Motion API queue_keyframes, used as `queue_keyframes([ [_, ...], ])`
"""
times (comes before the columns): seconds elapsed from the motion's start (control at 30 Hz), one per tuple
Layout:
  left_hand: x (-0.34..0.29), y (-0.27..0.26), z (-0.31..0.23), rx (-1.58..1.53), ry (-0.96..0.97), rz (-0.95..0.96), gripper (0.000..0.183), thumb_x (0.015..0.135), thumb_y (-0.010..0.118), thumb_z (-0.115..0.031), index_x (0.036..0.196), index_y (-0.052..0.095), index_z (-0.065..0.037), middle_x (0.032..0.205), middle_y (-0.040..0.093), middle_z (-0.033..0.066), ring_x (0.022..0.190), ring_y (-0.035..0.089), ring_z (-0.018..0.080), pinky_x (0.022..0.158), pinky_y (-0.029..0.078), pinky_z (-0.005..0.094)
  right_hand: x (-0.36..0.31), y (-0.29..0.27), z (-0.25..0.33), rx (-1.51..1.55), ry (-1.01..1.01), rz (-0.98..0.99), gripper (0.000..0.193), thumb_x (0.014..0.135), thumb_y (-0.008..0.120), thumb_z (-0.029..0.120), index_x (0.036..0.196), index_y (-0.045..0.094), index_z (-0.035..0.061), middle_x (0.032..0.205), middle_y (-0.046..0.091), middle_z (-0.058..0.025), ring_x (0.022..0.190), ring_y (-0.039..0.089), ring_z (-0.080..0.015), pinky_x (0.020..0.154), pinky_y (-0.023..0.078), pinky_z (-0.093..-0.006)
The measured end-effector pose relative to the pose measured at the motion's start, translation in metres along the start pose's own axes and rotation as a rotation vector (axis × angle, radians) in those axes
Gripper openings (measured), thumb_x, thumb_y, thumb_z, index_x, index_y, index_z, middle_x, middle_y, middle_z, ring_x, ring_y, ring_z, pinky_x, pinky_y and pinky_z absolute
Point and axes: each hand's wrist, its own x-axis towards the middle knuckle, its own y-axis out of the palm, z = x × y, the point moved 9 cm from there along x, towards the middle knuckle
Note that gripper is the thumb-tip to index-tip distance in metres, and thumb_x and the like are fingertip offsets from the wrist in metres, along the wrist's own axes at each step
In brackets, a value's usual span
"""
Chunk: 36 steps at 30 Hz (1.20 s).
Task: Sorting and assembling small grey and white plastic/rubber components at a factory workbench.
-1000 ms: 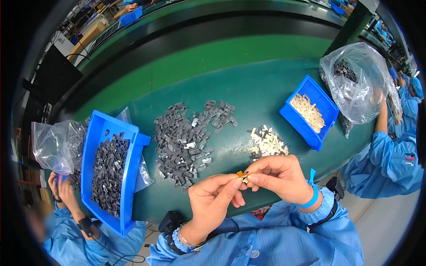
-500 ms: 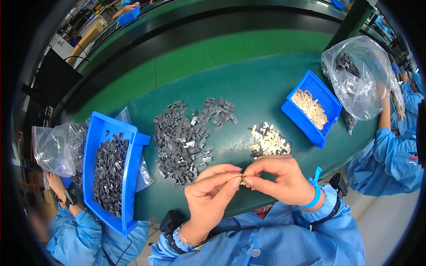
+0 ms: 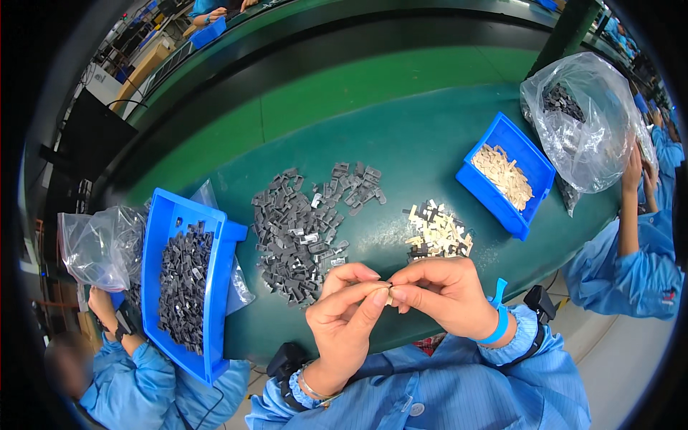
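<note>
Above the near edge of the table, my left hand (image 3: 347, 309) and my right hand (image 3: 446, 297) meet with thumbs and fingertips pressed together. A small beige piece (image 3: 389, 300) shows between the fingertips; most of it is hidden, and its exact kind cannot be made out. Just beyond my right hand lies a pile of small beige and black pieces (image 3: 438, 231). Past my left hand spreads a larger heap of dark grey plastic clips (image 3: 297, 236).
At left stands a blue bin (image 3: 150, 279) of black parts; at right, a blue bin (image 3: 493, 198) of beige pieces. Clear plastic bags (image 3: 584, 143) (image 3: 100, 247) flank the green table (image 3: 430, 129). Co-workers in blue sit on both sides.
My fingertips have shifted slightly on the small beige piece, and more of it shows below them. The co-worker's arms at right have moved beside the plastic bag.
</note>
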Motion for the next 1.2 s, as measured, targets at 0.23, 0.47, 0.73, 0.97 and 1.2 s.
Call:
queue_keyframes([
  [0.23, -0.003, 0.012, 0.022, -0.362, -0.229, 0.034, 0.013, 0.08, 0.058, -0.001, 0.091, 0.063, 0.004, 0.105, 0.05, 0.0119, 0.095, 0.049, 0.0164, 0.082, 0.04, 0.0274, -0.004, -0.006, -0.002, 0.101, -0.004, -0.039, 0.01, 0.079, 0.06, 0.003, 0.086, 0.062, -0.0036, 0.074, 0.062, -0.0068, 0.065, 0.058, -0.01, 0.057, 0.047, -0.0217],
  [0.47, 0.008, -0.009, -0.021, -0.194, -0.006, -0.12, 0.012, 0.077, 0.059, -0.008, 0.08, 0.06, 0.004, 0.097, 0.05, 0.0135, 0.087, 0.049, 0.0208, 0.079, 0.038, 0.0318, -0.008, -0.057, 0.085, -0.703, -0.535, -0.272, 0.009, 0.071, 0.06, -0.002, 0.08, 0.061, -0.0001, 0.07, 0.06, -0.0093, 0.059, 0.057, -0.0184, 0.054, 0.044, -0.0267],
  [0.73, 0.003, -0.01, -0.041, 0.261, 0.166, -0.062, 0.013, 0.077, 0.061, -0.011, 0.08, 0.061, 0.002, 0.099, 0.048, 0.0125, 0.087, 0.045, 0.0179, 0.079, 0.036, 0.0289, 0.0, -0.151, 0.112, -1.455, -0.455, -0.497, 0.006, 0.073, 0.059, 0.005, 0.075, 0.058, 0.0, 0.067, 0.057, -0.0139, 0.062, 0.056, -0.0314, 0.055, 0.044, -0.0377],
  [0.97, -0.013, 0.023, -0.065, 0.918, 0.65, 0.073, 0.014, 0.068, 0.065, -0.003, 0.081, 0.061, -0.002, 0.094, 0.048, 0.0141, 0.084, 0.047, 0.0256, 0.075, 0.04, 0.0373, -0.013, -0.136, 0.118, -1.193, -0.628, -0.632, 0.003, 0.073, 0.06, 0.001, 0.074, 0.057, 0.0, 0.068, 0.055, -0.011, 0.061, 0.054, -0.0245, 0.056, 0.044, -0.0321],
  [1.2, -0.034, 0.048, -0.077, 1.099, 0.993, 0.261, 0.027, 0.059, 0.069, -0.008, 0.084, 0.067, -0.016, 0.089, 0.053, -0.0005, 0.083, 0.049, 0.0165, 0.081, 0.038, 0.0367, -0.001, -0.022, 0.062, -0.456, -0.327, 0.227, 0.009, 0.079, 0.06, 0.011, 0.082, 0.06, 0.0023, 0.078, 0.057, -0.0083, 0.077, 0.054, -0.0214, 0.069, 0.041, -0.0305],
])
